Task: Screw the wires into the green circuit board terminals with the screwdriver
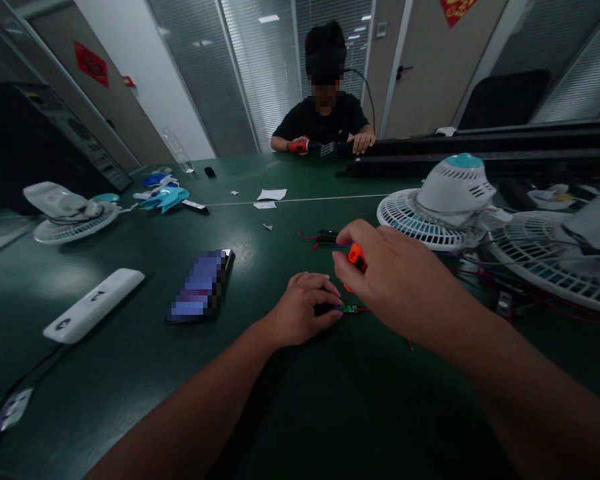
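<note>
My left hand [307,308] is closed over a small green circuit board [350,309], pinning it down on the dark green table. Part of the board lies under my fingers, along with something black, and a red wire comes out of its right end. My right hand [380,263] grips an orange screwdriver [357,256] from above, its thin shaft pointing down at the board. Whether the tip touches the board I cannot tell. Just beyond my hands is a black part [327,236] with red and blue wires, partly covered by my right hand.
Upturned white fan parts [453,193] stand at right amid loose wires. To the left lie a phone [200,287], a white power bank [94,305] with a cable, and another fan part [75,227]. Across the table, a person [325,117] holds a red power tool [300,145].
</note>
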`<state>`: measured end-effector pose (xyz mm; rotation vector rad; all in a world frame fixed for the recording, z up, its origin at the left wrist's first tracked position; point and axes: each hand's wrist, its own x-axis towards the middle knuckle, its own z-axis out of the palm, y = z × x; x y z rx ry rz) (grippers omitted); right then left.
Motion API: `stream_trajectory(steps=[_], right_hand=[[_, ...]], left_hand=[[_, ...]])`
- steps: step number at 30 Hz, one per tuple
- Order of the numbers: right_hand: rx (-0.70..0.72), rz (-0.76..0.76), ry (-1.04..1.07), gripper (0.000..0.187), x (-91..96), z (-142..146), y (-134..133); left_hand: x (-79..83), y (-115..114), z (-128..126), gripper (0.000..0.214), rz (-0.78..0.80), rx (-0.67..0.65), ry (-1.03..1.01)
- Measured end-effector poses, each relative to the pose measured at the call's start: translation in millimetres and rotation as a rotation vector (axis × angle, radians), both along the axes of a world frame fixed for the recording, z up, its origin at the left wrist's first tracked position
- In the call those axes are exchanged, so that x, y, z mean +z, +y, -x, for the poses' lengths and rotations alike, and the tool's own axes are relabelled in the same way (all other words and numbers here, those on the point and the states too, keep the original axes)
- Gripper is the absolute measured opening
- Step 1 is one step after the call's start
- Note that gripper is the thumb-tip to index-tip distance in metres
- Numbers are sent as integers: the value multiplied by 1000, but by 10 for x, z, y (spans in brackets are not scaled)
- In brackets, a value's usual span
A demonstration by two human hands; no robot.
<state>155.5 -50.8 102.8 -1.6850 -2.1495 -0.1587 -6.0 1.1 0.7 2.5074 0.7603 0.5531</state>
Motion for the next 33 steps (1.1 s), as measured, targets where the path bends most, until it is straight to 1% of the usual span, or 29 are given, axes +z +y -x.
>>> stream_trajectory(steps=[17,25,29,31,33], right_hand=[[76,-37,51,22,-22,-12,-19],[92,-12,59,19,6,0,-21],[83,40,35,15,41,11,-69],[71,46,31,20,58,17,-84],[46,34,28,31,70,21,-84]], left_hand=[[11,-5,-8,18,-5,1,-9],[25,-18,-14,16,2,16,-3],[-1,-15,-13,14,-1,26,-26],[-11,-14,-10,16,0,27,-37],[-11,-15,-9,16,6,24,-40]])
